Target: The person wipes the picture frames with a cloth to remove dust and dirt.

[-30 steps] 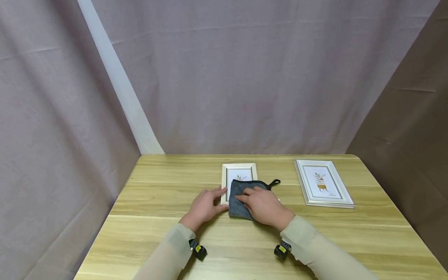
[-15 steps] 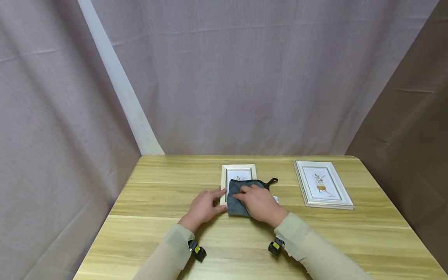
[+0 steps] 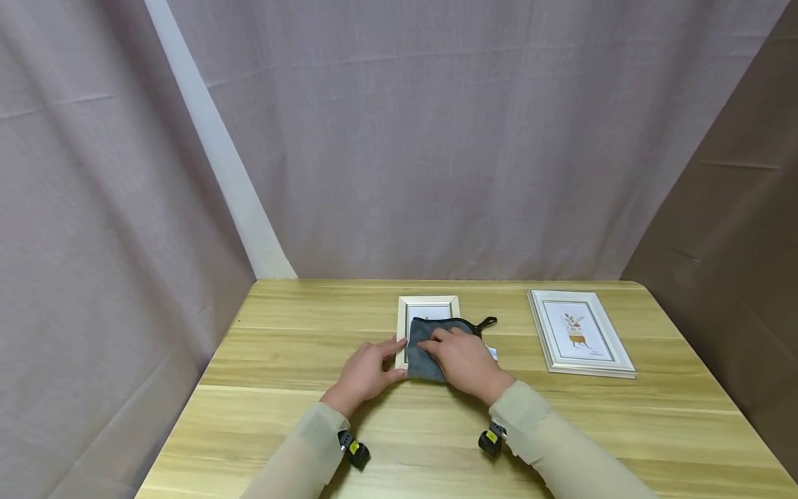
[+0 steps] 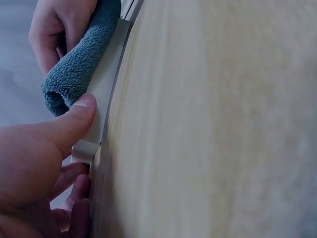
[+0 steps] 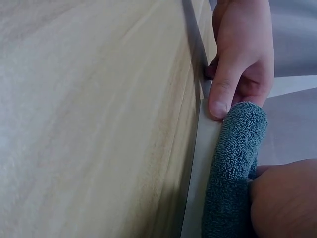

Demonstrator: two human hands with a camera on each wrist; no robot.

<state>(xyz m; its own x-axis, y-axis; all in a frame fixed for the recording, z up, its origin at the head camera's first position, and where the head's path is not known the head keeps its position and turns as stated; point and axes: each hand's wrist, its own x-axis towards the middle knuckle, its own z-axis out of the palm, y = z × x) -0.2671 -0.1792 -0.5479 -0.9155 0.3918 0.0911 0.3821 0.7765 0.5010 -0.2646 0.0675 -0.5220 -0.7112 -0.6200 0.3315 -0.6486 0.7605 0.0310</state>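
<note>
A cream picture frame (image 3: pixel 427 301) lies flat on the wooden table, its upper part showing in the head view. Its left edge and lower left corner are pinched between the thumb and fingers of my left hand (image 3: pixel 366 371). My right hand (image 3: pixel 469 360) grips a folded grey-blue cloth (image 3: pixel 424 364) and presses it on the frame, hiding most of the picture. In the left wrist view, the terry cloth (image 4: pixel 84 59) curls over the frame's side (image 4: pixel 110 69), touching my left thumb. The right wrist view shows the cloth (image 5: pixel 230 168) along the frame's front edge.
At the right of the table (image 3: pixel 299 333) lies a white picture frame (image 3: pixel 614 339), apparently stacked on another, with a plant drawing. The cloth has a black loop (image 3: pixel 488 322) and a white tag (image 3: pixel 492 353). Curtains (image 3: pixel 436 173) hang behind the table.
My right hand has slid the cloth slightly toward the far side over the frame, and the white tag has come into view. The left hand keeps its grip. The head view has shifted slightly.
</note>
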